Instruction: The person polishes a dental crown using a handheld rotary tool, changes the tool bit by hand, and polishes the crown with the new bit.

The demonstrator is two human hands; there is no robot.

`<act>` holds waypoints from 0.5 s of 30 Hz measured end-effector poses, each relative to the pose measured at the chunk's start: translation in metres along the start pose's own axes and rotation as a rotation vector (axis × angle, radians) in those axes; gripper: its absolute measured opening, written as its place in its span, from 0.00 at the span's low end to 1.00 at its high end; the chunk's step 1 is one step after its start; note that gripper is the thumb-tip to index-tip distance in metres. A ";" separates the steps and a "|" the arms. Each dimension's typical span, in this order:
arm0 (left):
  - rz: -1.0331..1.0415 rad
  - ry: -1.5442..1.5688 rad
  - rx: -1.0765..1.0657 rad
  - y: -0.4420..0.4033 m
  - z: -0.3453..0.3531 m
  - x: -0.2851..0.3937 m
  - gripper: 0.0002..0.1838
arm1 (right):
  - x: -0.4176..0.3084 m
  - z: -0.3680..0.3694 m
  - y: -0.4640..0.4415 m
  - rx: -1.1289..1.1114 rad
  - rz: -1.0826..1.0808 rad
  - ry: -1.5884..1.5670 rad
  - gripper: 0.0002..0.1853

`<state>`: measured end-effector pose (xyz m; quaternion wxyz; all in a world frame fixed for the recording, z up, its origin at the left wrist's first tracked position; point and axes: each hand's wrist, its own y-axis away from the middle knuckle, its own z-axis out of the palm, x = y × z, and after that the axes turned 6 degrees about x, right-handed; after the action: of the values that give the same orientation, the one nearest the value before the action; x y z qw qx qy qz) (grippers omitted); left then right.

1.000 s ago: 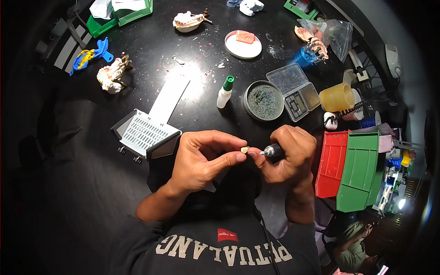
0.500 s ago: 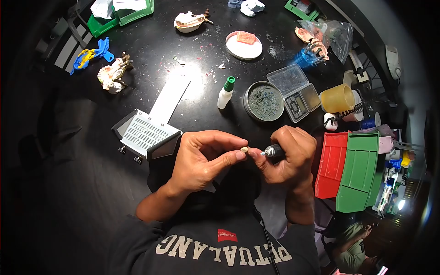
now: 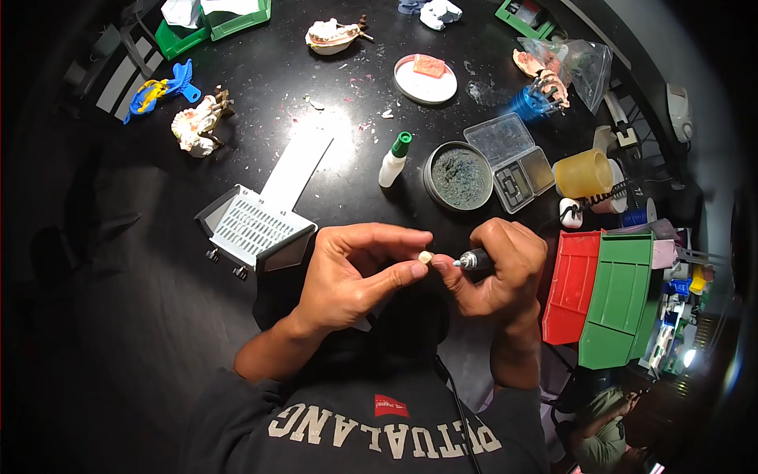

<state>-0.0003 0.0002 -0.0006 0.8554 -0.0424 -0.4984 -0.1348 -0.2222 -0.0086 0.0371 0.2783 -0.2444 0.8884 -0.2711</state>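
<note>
Between the thumb and fingers of my left hand [image 3: 347,265] is a small off-white dental crown [image 3: 425,257]. My right hand [image 3: 505,265] is wrapped round a dark rotary handpiece [image 3: 476,260] with a silver nose, its small tip pointing left towards the crown. The right thumb tip is close against the crown's right side; whether the handpiece tip touches it I cannot tell. Beyond the hands stand a white bottle with a green cap [image 3: 392,160] and a round tin of grey grit [image 3: 459,177].
A perforated metal stand [image 3: 257,227] is left of my hands. Red [image 3: 574,276] and green bins [image 3: 620,300] sit at right. Farther back are a pocket scale [image 3: 521,182], a yellow cup [image 3: 583,172], a white dish [image 3: 426,88] and dental models [image 3: 199,126]. Another person [image 3: 604,434] is at lower right.
The crown has been turned in my left fingertips and shows a rounder face now. Both hands keep nearly the same place and grip. The view has shifted slightly.
</note>
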 end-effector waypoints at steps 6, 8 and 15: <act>0.004 0.042 -0.019 -0.001 -0.002 -0.003 0.20 | 0.001 0.000 0.001 -0.009 -0.005 0.014 0.28; 0.001 0.039 -0.023 0.000 -0.003 -0.005 0.19 | 0.002 0.002 0.002 0.000 -0.005 -0.005 0.29; 0.041 0.017 -0.022 -0.002 -0.003 -0.005 0.13 | 0.001 0.002 0.002 -0.010 -0.004 0.005 0.29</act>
<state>-0.0003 -0.0011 -0.0061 0.8615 -0.0610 -0.4887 -0.1234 -0.2228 -0.0083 0.0342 0.2744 -0.2469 0.8899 -0.2678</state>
